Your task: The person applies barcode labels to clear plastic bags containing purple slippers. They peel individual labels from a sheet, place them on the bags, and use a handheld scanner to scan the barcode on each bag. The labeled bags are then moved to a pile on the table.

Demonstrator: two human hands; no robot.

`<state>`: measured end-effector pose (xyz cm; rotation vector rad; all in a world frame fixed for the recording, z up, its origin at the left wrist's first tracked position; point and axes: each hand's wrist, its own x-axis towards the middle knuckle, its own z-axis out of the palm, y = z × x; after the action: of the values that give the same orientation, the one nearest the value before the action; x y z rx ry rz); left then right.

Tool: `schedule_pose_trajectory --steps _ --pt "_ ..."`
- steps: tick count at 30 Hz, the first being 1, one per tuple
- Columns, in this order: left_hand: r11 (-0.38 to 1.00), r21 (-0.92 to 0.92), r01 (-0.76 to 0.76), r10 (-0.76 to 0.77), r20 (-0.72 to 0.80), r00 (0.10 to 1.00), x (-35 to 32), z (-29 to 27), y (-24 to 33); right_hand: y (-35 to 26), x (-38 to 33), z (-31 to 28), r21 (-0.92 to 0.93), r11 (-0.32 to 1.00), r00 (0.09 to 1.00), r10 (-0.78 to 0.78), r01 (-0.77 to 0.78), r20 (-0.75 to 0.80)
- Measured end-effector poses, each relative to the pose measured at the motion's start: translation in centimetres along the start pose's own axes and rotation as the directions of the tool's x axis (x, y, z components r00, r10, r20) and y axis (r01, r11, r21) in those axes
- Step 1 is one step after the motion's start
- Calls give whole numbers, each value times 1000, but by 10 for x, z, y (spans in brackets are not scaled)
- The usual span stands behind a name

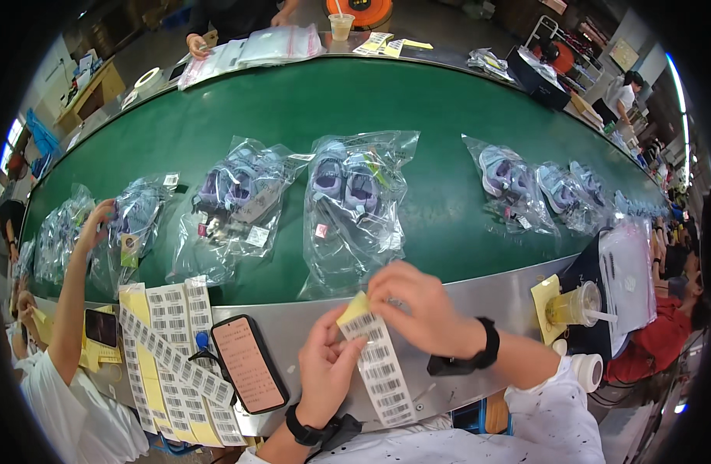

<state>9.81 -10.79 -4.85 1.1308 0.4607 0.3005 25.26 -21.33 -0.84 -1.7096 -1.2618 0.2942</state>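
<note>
My left hand (328, 365) grips a strip of barcode labels (382, 375) between thumb and fingers, over the metal edge of the belt. The strip hangs down toward my lap. At its upper end yellow backing shows, and there my right hand (421, 313) pinches with thumb and fingertips; whether a single label is between them I cannot make out. Just beyond my hands, a clear plastic bag with a pair of light blue and purple shoes (346, 185) lies on the green belt (440, 224). Both wrists wear black bands.
More bagged shoes (235, 185) lie along the belt on both sides. Label sheets (170, 340) and a phone (251, 363) rest on the metal ledge to my left. A drink cup (574, 305) stands at right. At left a co-worker's hand (100, 220) touches a bag; another person stands across.
</note>
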Motion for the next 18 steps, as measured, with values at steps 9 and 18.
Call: schedule_pose_trajectory --steps 9,18 --pt "997 -43 -62 58 -102 993 16 -8 17 -22 42 -6 -336 829 881 -473 447 6" --pt "998 -17 56 -55 24 998 -5 -7 -37 143 132 -81 59 960 707 243 -274 -664"
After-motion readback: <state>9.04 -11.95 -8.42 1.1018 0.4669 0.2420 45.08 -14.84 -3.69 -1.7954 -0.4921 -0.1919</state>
